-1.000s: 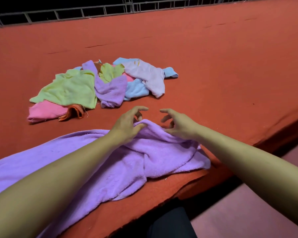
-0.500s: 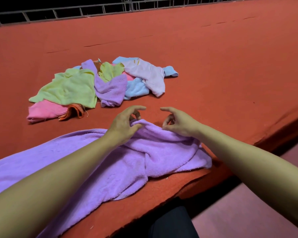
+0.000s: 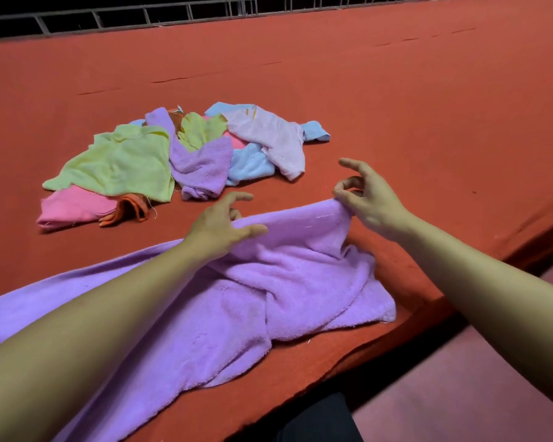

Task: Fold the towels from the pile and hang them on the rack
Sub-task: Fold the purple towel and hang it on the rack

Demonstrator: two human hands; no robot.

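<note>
Pinching the far edge of the towel [image 3: 300, 282] on the worktop [image 3: 396, 106], left hand [image 3: 217, 223] and right hand [image 3: 369, 197] stretch it; uneven pull could skew the fold, leaving bunched corners.

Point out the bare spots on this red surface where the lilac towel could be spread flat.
Widest free patch: the red surface right of the towel pile, beyond the right hand. Another band lies between the pile and the railing. It is crowded at the near edge, under the lilac towel that the left hand also holds.
</note>
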